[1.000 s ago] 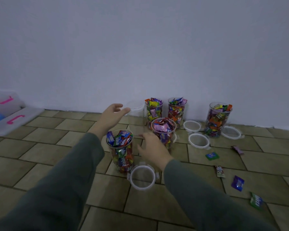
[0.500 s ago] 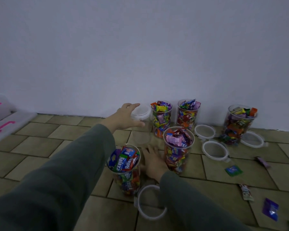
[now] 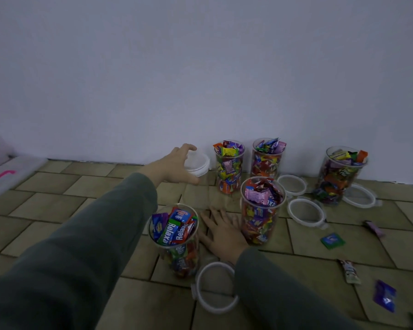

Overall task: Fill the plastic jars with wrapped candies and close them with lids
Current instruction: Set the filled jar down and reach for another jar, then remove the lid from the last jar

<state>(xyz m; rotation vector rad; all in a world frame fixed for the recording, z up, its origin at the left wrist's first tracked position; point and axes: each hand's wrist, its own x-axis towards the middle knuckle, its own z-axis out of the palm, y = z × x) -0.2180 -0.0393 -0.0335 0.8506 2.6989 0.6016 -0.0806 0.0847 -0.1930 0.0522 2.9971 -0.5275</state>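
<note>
Grey-green sleeves enter from the lower frame, both arms reaching forward over a tiled floor (image 3: pixel 57 210) toward a pale wall (image 3: pixel 200 67).

Left hand (image 3: pixel 174 169), mid-frame: fingers and thumb curled round the white lid (image 3: pixel 198 164) of a clear jar (image 3: pixel 196 186) standing near the wall. Through its clear wall only floor shows; contents cannot be told.

Right hand (image 3: pixel 221 231), lower centre: flat on the floor, fingers straight and spread, holding nothing. It lies between two filled jars.

Near jar (image 3: pixel 174 241), just left of the right hand: open top, packed with wrapped candies, blue and green wrappers sticking up. A loose lid ring (image 3: pixel 215 288) lies on the floor just below it, partly under the right sleeve.

Middle jar (image 3: pixel 262 210), just right of the right hand: open, heaped full, pink wrapper on top.

Two back jars (image 3: pixel 229 166) and (image 3: pixel 267 158) stand side by side near the wall, both open and overfull. A far-right jar (image 3: pixel 341 175) stands apart from them, also open and full.

Three more loose lids on the floor: one (image 3: pixel 292 184) beside the back pair, one (image 3: pixel 305 211) right of the middle jar, one (image 3: pixel 359 196) at the foot of the far-right jar.

Stray candies (image 3: pixel 333 240) scattered on tiles at lower right, well apart from the jars.

White bins (image 3: pixel 3 172) with pink marks at the left edge.
</note>
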